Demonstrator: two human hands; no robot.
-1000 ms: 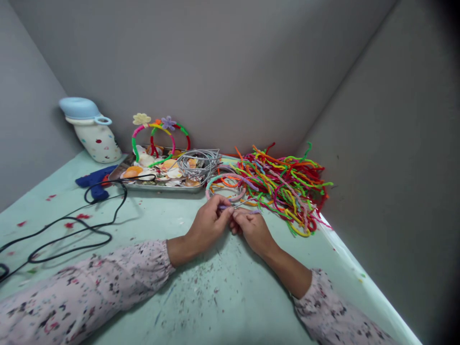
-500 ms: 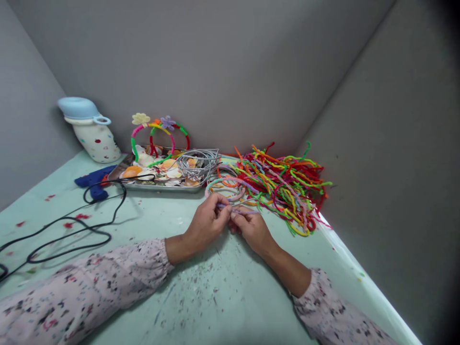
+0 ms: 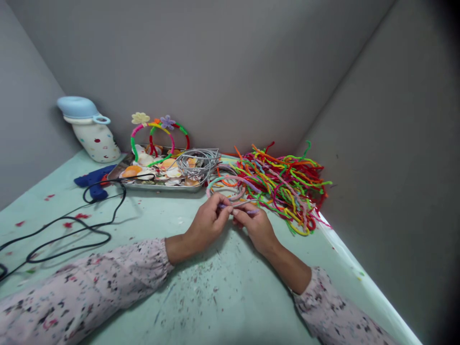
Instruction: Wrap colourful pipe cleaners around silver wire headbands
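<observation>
My left hand [image 3: 208,221] is closed in a pinch on a wire hoop [image 3: 230,178] partly wrapped in pastel pink, mint and purple pipe cleaner. Close beside it, fingertips almost touching, my right hand [image 3: 258,229] pinches a purple pipe cleaner [image 3: 253,212], whose tip sticks out past the fingers. A bare grey wire end [image 3: 246,203] of the hoop runs out over the right fingers. The spot where pipe cleaner meets wire is largely hidden by my fingertips.
A heap of colourful pipe cleaners [image 3: 287,182] lies behind on the right. A metal tray [image 3: 161,188] holds shells, a grey wire coil [image 3: 199,163] and two flower-topped hoops [image 3: 153,125]. At left are a blue glue gun [image 3: 94,179], its black cord [image 3: 108,235] and a bottle [image 3: 94,134].
My right hand has shifted slightly right, and its fingers have curled over the purple pipe cleaner, so less of it shows. My left hand has stayed nearly in place.
</observation>
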